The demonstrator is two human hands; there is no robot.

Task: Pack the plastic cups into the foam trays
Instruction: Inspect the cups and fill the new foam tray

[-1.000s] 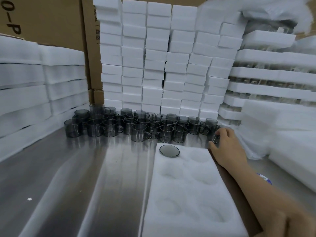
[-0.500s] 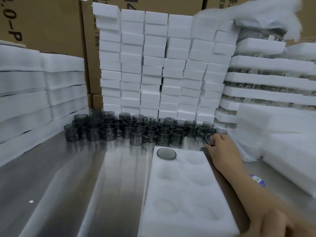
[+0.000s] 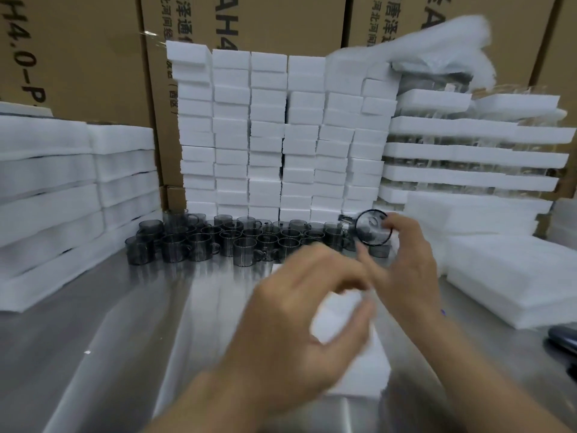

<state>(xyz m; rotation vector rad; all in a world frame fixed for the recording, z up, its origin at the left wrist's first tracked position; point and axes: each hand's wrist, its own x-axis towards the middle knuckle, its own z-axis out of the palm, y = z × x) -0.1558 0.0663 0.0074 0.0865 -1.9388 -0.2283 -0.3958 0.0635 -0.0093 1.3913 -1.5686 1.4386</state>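
A smoky cup (image 3: 373, 228) in right hand (image 3: 402, 270), left hand (image 3: 296, 332) above foam tray (image 3: 359, 370)

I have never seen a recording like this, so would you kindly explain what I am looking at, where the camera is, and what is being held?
There is no machine here: a person works with bare hands, and the wide-angle camera sits on their head, looking forward and down. The right hand holds one smoky clear cup lifted and tipped, a round end toward the camera. The left hand, blurred by motion, is loosely curved and seems to hold nothing. Under it lies a white foam tray on a steel table. Many more cups stand at the back, before stacked foam blocks and cardboard boxes.
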